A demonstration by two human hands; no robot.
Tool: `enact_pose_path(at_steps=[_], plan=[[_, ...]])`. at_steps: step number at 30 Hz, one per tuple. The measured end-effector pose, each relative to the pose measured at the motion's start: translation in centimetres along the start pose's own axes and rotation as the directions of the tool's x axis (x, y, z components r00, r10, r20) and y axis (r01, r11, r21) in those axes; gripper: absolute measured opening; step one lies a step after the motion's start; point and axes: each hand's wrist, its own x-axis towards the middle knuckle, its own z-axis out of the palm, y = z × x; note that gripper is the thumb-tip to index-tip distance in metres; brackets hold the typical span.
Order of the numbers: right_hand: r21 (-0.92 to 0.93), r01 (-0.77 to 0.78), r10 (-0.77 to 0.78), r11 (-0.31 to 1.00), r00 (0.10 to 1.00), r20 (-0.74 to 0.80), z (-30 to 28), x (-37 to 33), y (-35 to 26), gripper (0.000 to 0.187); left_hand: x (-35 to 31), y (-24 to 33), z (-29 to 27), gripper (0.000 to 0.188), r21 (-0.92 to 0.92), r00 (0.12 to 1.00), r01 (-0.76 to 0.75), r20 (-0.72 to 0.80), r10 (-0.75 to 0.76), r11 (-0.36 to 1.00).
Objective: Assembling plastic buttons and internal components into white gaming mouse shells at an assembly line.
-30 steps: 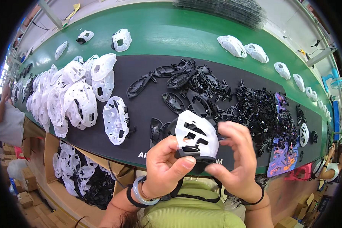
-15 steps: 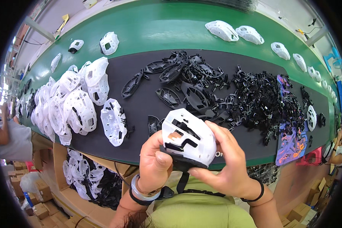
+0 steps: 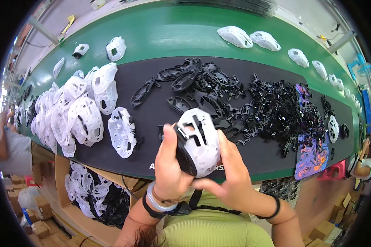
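Between my two hands is a curved white plastic shell (image 3: 205,150) with several cut-outs and a black plastic part (image 3: 184,155) along its left side. My left hand (image 3: 171,171) presses on the black side, thumb pointing up; its other fingers are mostly hidden. On the shell's right edge lie the fingers of my right hand (image 3: 240,181), with the thumb below it. The held piece is over the near edge of the black mat (image 3: 152,136). Just beyond it lie loose black plastic frames (image 3: 210,105). To the left, a single white shell (image 3: 122,133) rests with its hollow side up.
A big heap of white shells (image 3: 84,119) fills the mat's left. Small black clips (image 3: 276,111) are piled on the right, partly over a colourful printed sheet (image 3: 311,158). More shells (image 3: 235,36) stand on the green table (image 3: 173,24). Below is a carton (image 3: 62,185) of parts.
The shell has been turned more upright, so its black part now faces left instead of down. My left thumb has moved up along that side.
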Motion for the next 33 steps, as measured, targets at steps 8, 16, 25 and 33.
enact_pose_path(at_steps=[8,16,25,33], plan=[[0.461,-0.627,0.361,0.628,0.759,0.542,-5.5,9.2,-2.4,0.031,3.3,3.1,1.0,0.048,0.124,0.999,0.007,0.037,-0.012,0.992],[0.429,-0.503,0.356,0.750,0.854,0.380,-4.2,27.5,6.4,0.038,2.7,5.5,-0.4,0.035,0.403,0.938,-0.343,0.093,0.334,0.849],[-0.720,-0.208,0.256,0.662,0.966,-0.043,-6.3,31.3,10.8,0.074,1.6,7.7,-0.8,0.026,0.407,0.932,-0.357,0.104,0.346,0.841],[-0.690,-0.322,0.395,0.648,0.917,-0.056,-10.7,28.9,13.3,0.079,1.0,6.0,-0.1,0.019,0.431,0.971,-0.224,0.175,0.162,0.874]])
